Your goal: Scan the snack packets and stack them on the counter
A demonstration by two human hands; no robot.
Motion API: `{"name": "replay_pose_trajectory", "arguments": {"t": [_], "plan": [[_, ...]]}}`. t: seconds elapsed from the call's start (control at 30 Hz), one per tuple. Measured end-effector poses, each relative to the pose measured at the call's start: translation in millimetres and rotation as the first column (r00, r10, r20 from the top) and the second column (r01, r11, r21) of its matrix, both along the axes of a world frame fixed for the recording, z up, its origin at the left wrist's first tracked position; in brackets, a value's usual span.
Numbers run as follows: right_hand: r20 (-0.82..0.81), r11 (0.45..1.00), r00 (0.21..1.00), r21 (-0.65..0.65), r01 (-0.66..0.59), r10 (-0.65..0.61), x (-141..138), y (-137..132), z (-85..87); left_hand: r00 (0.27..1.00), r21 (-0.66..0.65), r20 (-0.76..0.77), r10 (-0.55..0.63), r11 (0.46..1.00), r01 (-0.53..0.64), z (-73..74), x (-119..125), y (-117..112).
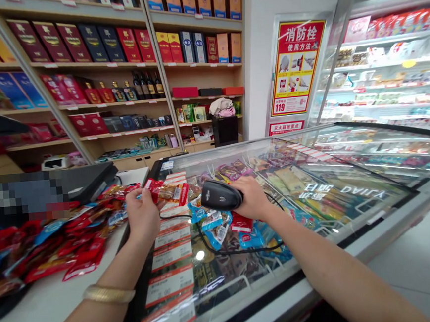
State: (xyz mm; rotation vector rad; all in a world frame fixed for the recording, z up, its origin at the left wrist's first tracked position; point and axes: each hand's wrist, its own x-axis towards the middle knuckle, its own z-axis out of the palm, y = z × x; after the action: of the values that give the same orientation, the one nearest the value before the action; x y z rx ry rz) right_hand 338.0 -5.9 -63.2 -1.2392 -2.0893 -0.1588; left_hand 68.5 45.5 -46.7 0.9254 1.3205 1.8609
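Pinched in the fingers of my left hand [142, 214] is a red snack packet [171, 191] with a clear middle and a printed label. My right hand [253, 197] grips a black barcode scanner [219, 194], its head turned toward that packet. Below the scanner, several blue snack packets [216, 229] and a red packet [241, 222] lie on the freezer's glass top [224, 284]. The scanner's black cable [240, 251] loops around them. Left of my left hand, many red and blue packets [83, 241] are heaped on the white counter [63, 317].
A chest freezer with a metal rim [358, 239] stretches away to the right. Price labels [173, 261] line its left side. A dark checkout device [86, 183] stands behind the heap. Shelves of boxed bottles [96, 44] and a lit display cooler [390, 73] stand farther back.
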Motion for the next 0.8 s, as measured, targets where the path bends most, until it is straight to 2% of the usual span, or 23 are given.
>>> {"name": "replay_pose_trajectory", "arguments": {"t": [0.23, 0.37, 0.47, 0.57, 0.67, 0.73, 0.8], "plan": [[0.021, 0.999, 1.000, -0.032, -0.015, 0.016, -1, 0, 0.8, 0.999, -0.020, 0.022, -0.024, 1.000, 0.024, 1.0, 17, -6], [0.017, 1.000, 1.000, -0.025, -0.008, 0.008, -1, 1, 0.0, 0.998, 0.007, 0.030, -0.047, 0.999, 0.047, -1.1, 14, -4], [-0.004, 1.000, 1.000, 0.007, 0.005, -0.005, 2, 2, -1.8, 0.998, 0.013, 0.024, -0.059, 0.998, 0.059, -10.0, 8, 2], [-0.032, 0.997, 0.999, 0.057, 0.045, -0.043, 12, 7, -3.0, 0.988, -0.017, -0.099, -0.119, 0.993, 0.118, -23.4, 8, 9], [-0.061, 0.988, 0.992, 0.105, 0.116, -0.110, 23, 16, -0.5, 0.929, -0.072, -0.298, -0.218, 0.976, 0.206, -33.4, 15, 17], [-0.048, 0.979, 0.986, 0.124, 0.164, -0.159, 30, 24, 3.9, 0.875, -0.087, -0.410, -0.256, 0.966, 0.242, -33.7, 19, 22], [-0.015, 0.972, 0.981, 0.131, 0.194, -0.194, 35, 31, 9.1, 0.824, -0.078, -0.507, -0.253, 0.965, 0.249, -27.8, 15, 27]]}}
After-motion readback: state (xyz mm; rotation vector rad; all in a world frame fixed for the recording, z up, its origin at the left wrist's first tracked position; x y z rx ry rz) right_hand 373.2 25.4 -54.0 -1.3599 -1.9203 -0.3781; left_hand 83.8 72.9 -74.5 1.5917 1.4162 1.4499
